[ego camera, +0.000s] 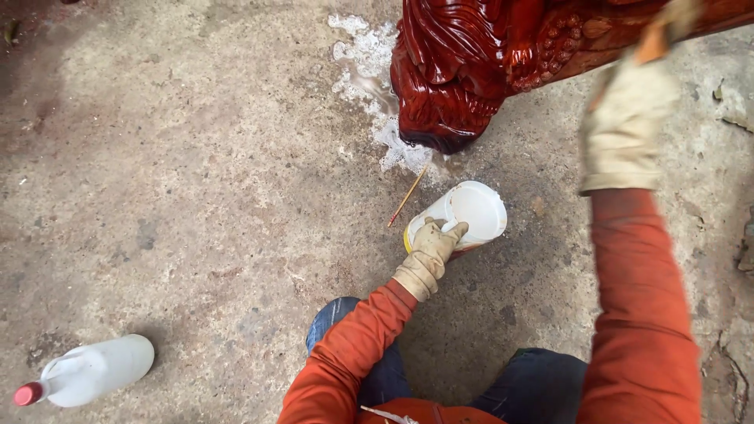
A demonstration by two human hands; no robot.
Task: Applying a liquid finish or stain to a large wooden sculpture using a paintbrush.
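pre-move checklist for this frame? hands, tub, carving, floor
1. Left hand grips the white tub by its rim: ok.
2. Tub level: not ok, tipped on the floor.
3. Tub contents: cannot tell.
4. Right hand at the red carved wood piece, holding something orange: tool kind cannot tell, blurred.
5. Concrete floor dry by the carving: not ok, white foam there.
6. White bottle with red cap lies apart from both hands: ok.
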